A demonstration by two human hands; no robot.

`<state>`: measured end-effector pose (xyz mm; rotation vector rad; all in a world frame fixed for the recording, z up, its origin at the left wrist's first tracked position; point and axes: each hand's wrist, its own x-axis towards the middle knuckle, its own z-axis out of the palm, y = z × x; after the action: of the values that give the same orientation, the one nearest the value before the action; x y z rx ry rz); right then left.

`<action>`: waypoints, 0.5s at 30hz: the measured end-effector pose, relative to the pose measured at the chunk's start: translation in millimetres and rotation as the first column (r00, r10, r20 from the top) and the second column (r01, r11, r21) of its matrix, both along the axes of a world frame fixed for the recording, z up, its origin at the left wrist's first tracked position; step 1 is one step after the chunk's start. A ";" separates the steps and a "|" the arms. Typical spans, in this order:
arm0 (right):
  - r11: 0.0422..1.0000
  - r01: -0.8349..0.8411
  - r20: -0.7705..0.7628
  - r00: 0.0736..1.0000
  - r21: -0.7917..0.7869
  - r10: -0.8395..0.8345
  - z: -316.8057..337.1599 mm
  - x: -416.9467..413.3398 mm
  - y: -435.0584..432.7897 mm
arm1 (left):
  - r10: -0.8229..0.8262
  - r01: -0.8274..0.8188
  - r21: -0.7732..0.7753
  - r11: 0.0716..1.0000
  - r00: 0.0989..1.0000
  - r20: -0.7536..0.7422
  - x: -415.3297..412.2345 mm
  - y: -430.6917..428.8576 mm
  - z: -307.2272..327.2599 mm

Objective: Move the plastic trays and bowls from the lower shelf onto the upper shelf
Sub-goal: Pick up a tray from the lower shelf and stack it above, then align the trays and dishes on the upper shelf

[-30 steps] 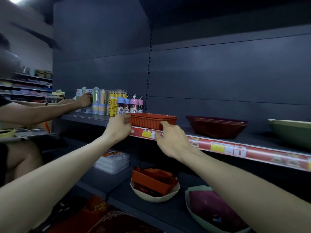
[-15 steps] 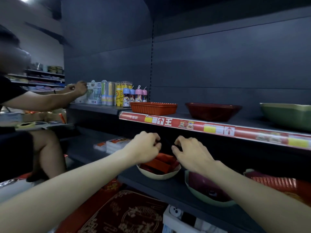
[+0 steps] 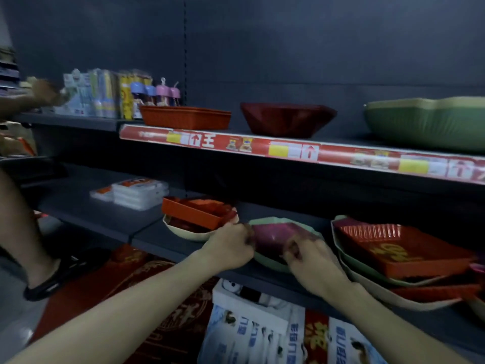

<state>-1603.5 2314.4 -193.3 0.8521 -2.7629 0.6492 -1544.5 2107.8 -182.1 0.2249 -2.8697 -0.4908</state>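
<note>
On the lower shelf (image 3: pixel 162 240) a dark purple bowl (image 3: pixel 273 233) sits nested in a pale green bowl (image 3: pixel 265 260). My left hand (image 3: pixel 231 245) grips the purple bowl's left rim and my right hand (image 3: pixel 309 256) grips its near right rim. Left of them a cream bowl (image 3: pixel 183 231) holds orange trays (image 3: pixel 194 210). To the right, a red tray (image 3: pixel 393 245) lies on a stack of bowls. The upper shelf (image 3: pixel 262 147) carries an orange tray (image 3: pixel 183 116), a dark red bowl (image 3: pixel 286 119) and a green bowl (image 3: pixel 425 122).
Tubes and small bottles (image 3: pixel 136 94) stand at the upper shelf's left end, where another person's hand (image 3: pixel 44 94) reaches. Their leg (image 3: pixel 23 232) stands at the left. White flat packs (image 3: pixel 136 193) lie on the lower shelf. Boxes (image 3: pixel 252 324) sit below.
My hands left the orange tray on the upper shelf, dropped to the lower shelf and closed on the purple bowl. The view tilted down and to the right.
</note>
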 end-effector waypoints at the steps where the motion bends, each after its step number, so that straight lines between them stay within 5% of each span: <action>1: 1.000 0.003 -0.011 1.000 -0.017 -0.003 -6.8 -3.5 5.7 | 0.003 -0.003 0.003 1.000 1.000 0.010 -4.4 4.2 -5.7; 15: 0.979 0.064 -0.054 0.996 -0.194 -0.076 -76.2 -27.2 30.1 | 0.123 -0.118 0.058 0.991 0.988 -0.092 -48.0 7.8 -67.2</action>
<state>-1630.7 2344.6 -269.5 0.7177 -2.6103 0.8448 -1592.5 2115.6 -249.3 0.3711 -2.7331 -0.5381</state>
